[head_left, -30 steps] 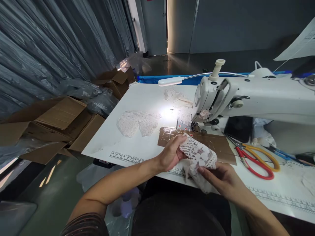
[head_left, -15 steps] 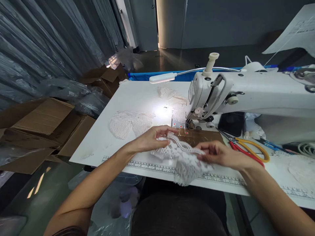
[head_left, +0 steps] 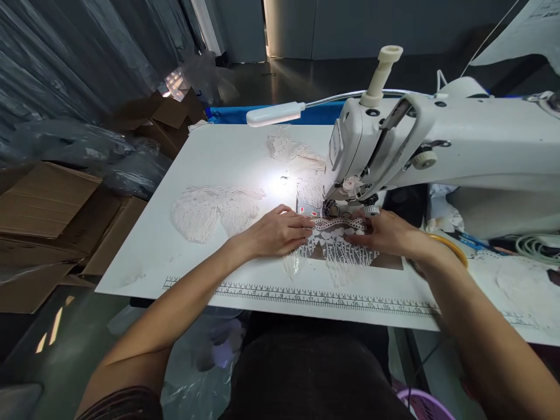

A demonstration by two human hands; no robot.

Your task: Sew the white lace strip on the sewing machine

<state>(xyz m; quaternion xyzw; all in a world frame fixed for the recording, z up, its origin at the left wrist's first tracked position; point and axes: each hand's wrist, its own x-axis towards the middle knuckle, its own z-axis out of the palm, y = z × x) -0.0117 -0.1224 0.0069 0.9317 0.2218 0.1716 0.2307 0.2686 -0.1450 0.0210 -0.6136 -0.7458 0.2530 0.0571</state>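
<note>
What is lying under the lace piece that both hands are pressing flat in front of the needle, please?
Under the lace piece a brown sheet shows through and at the right edge, on the white table. What the lace fully covers stays hidden.

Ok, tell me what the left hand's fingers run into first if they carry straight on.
Probably the right hand: the left hand points rightward across the lace piece toward it, though depth is unclear.
</note>
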